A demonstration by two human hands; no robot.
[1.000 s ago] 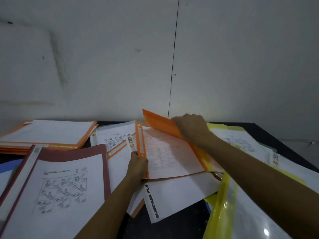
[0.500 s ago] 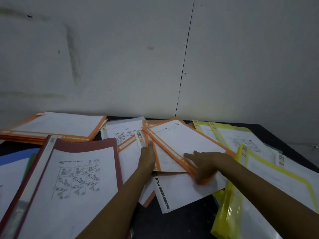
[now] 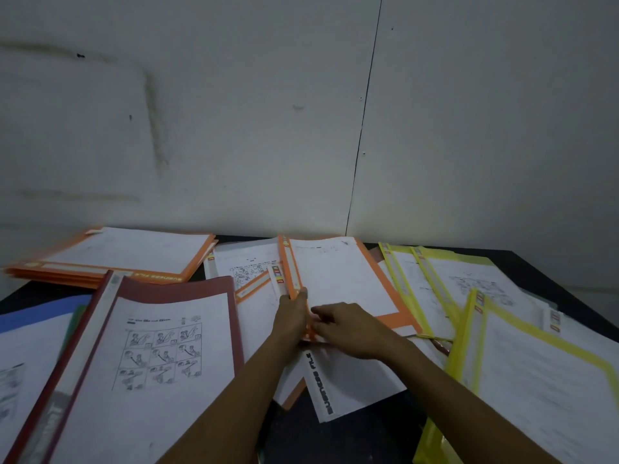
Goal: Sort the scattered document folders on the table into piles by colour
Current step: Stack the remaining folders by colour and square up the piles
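The left thumb [image 3: 302, 294] lies on top of the orange spine strip, rest of the left hand [image 3: 291, 318] wrapped round that edge w/ the other fingers hidden under it, so it grips the orange plastic folder w/ a white sheet inside [image 3: 338, 279] at its near-left edge. The right hand [image 3: 351, 326] sits just right of it, its fingers [image 3: 321, 311] stretched leftwards & only slightly bent, tips at the folder's near-left corner right beside the left hand; can't tell if they pinch the edge or just rest on it. The folder lies mid-table on top of other loose folders, incl a white folder w/ black "BUSINESS FILE" lettering [image 3: 355, 380] sticking out under both forearms. Just right of it 2 or more yellow-edged clear folders [image 3: 422, 286] fan out, w/ another yellow folder [image 3: 536, 370] nearer on the right. Left of the hands lies a maroon folder w/ a cartoon-strip sheet [image 3: 174, 289], overlapping a blue folder [image 3: 40, 316] at the left edge. At the far left, by the grey-white wall [image 3: 234, 128], sits a neat pile of orange folders [image 3: 134, 259], apart from the held one. Bare black table [image 3: 361, 437] shows btwn the forearms
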